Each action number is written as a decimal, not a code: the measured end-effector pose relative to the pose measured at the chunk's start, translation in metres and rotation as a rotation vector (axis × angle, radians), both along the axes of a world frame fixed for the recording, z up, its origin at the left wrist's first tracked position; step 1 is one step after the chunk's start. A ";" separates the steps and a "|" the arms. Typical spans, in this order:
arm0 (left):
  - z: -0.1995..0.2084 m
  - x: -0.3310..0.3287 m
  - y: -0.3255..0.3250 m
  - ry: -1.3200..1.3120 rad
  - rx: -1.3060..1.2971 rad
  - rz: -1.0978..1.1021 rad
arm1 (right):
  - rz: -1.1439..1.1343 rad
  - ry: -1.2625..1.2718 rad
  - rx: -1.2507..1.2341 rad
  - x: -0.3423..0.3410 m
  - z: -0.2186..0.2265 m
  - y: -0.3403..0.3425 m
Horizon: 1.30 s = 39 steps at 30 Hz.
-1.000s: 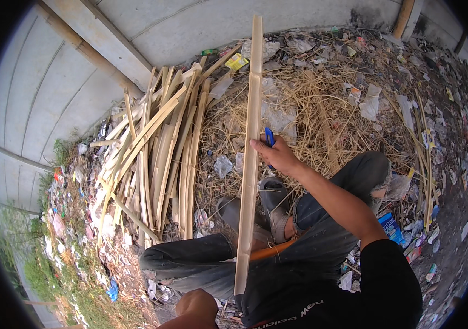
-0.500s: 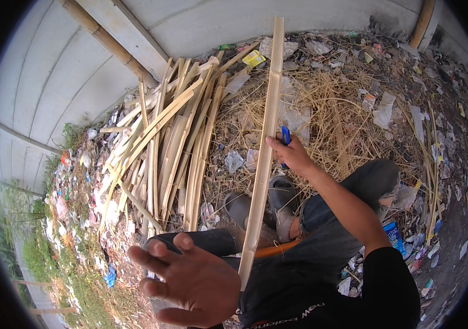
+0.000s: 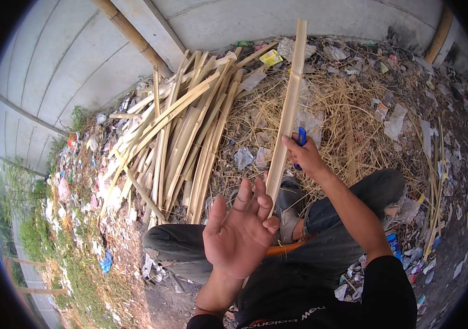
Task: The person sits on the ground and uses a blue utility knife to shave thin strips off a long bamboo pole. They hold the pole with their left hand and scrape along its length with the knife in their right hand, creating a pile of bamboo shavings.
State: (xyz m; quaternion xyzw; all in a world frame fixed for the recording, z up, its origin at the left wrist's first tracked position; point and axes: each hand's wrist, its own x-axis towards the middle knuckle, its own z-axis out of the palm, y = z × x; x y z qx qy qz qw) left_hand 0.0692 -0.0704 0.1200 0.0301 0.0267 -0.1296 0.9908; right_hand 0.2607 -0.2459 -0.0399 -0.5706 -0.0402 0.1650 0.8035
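A long split bamboo strip (image 3: pixel 287 104) slants up from my lap toward the wall, its hollow side showing. Partway along it, my right hand (image 3: pixel 306 156) grips the strip with thumb and fingers. The same hand also holds a blue utility knife (image 3: pixel 300 143) against the palm; whether a blade is out, I cannot tell. My left hand (image 3: pixel 239 230) is open over my lap, palm showing and fingers loosely curled upward. It covers part of the strip's lower length and appears to hold nothing.
To the left, a heap of split bamboo pieces (image 3: pixel 190 137) leans near the concrete wall (image 3: pixel 332 19). Straw-like shavings (image 3: pixel 349 120) cover the ground ahead. Litter and a blue packet (image 3: pixel 393 245) lie to the right, near several thin bamboo strips (image 3: pixel 437 192). My shoe (image 3: pixel 289 203) stands beside the strip.
My left hand has swung up and to the right, its fingers now pointing upward in front of the strip. My right hand keeps its grip on the strip and knife.
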 end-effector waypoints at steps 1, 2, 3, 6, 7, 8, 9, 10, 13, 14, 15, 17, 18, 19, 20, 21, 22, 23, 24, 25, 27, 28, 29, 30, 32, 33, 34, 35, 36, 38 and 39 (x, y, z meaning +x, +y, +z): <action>-0.003 0.000 0.000 -0.008 -0.006 -0.001 | -0.002 0.001 0.004 0.000 0.000 0.001; -0.007 -0.001 0.001 -0.015 -0.012 -0.002 | -0.008 0.000 0.005 0.000 0.001 0.001; -0.016 -0.002 0.004 -0.051 0.221 0.077 | -0.015 0.000 0.006 0.000 0.001 0.002; -0.051 -0.012 0.014 -0.183 1.180 0.276 | -0.030 0.017 0.068 0.003 0.000 -0.006; -0.056 -0.018 0.018 -0.235 1.687 0.323 | -0.028 0.026 0.104 0.005 -0.001 -0.006; -0.061 -0.023 0.023 -0.292 2.194 0.357 | -0.034 0.059 0.153 0.006 0.001 -0.009; -0.071 -0.032 0.030 -0.331 2.163 0.201 | -0.041 0.091 0.203 0.009 0.003 -0.012; -0.084 -0.046 0.037 -0.369 2.122 0.046 | -0.049 0.123 0.250 0.010 0.006 -0.016; -0.115 -0.094 0.042 -0.110 1.706 -0.328 | -0.033 0.136 0.259 0.008 0.020 -0.024; -0.118 -0.101 0.043 0.027 1.513 -0.427 | -0.026 0.121 0.227 0.006 0.026 -0.027; -0.121 -0.104 0.044 -0.056 1.648 -0.355 | 0.012 0.068 0.073 0.005 0.031 -0.033; -0.119 -0.109 0.044 -0.227 1.906 -0.200 | -0.016 -0.091 -0.286 -0.002 0.057 -0.049; -0.116 -0.108 0.046 -0.241 1.928 -0.174 | -0.027 -0.170 -0.467 -0.008 0.073 -0.057; -0.113 -0.103 0.047 -0.262 1.947 -0.147 | -0.085 -0.267 -0.623 -0.017 0.090 -0.070; -0.111 -0.099 0.048 -0.282 1.966 -0.120 | -0.162 -0.286 -0.596 -0.028 0.105 -0.082; -0.109 -0.096 0.048 -0.292 1.966 -0.111 | -0.239 -0.308 -0.570 -0.041 0.119 -0.093; -0.111 -0.092 0.050 -0.316 1.967 -0.151 | -0.245 -0.242 -0.468 -0.054 0.130 -0.111; -0.113 -0.089 0.053 -0.339 1.968 -0.191 | -0.249 -0.177 -0.364 -0.067 0.138 -0.129; -0.114 -0.086 0.055 -0.364 1.972 -0.230 | -0.328 -0.188 -0.382 -0.081 0.145 -0.144; -0.114 -0.083 0.055 -0.389 1.954 -0.231 | -0.405 -0.200 -0.403 -0.097 0.151 -0.156; -0.113 -0.078 0.055 -0.423 1.926 -0.223 | -0.535 -0.205 -0.460 -0.126 0.154 -0.175; -0.112 -0.076 0.055 -0.476 1.928 -0.207 | -0.595 -0.200 -0.496 -0.140 0.153 -0.184; -0.111 -0.076 0.056 -0.524 1.934 -0.189 | -0.650 -0.194 -0.528 -0.154 0.152 -0.193; -0.110 -0.075 0.057 -0.567 1.940 -0.169 | -0.676 -0.191 -0.618 -0.167 0.146 -0.204; -0.109 -0.080 0.059 -0.650 1.924 -0.110 | -0.703 -0.185 -0.794 -0.189 0.135 -0.217; -0.107 -0.084 0.062 -0.684 1.919 -0.082 | -0.711 -0.160 -0.825 -0.200 0.133 -0.219; -0.104 -0.090 0.061 -0.696 1.926 -0.060 | -0.714 -0.139 -0.855 -0.208 0.136 -0.217; -0.101 -0.095 0.060 -0.706 1.933 -0.038 | -0.714 -0.119 -0.885 -0.213 0.138 -0.215; -0.098 -0.102 0.059 -0.714 1.942 -0.014 | -0.710 -0.111 -0.834 -0.217 0.137 -0.211; -0.091 -0.115 0.057 -0.696 1.967 0.016 | -0.702 -0.099 -0.740 -0.221 0.140 -0.207; -0.086 -0.124 0.057 -0.685 1.980 0.032 | -0.719 -0.087 -0.666 -0.219 0.141 -0.203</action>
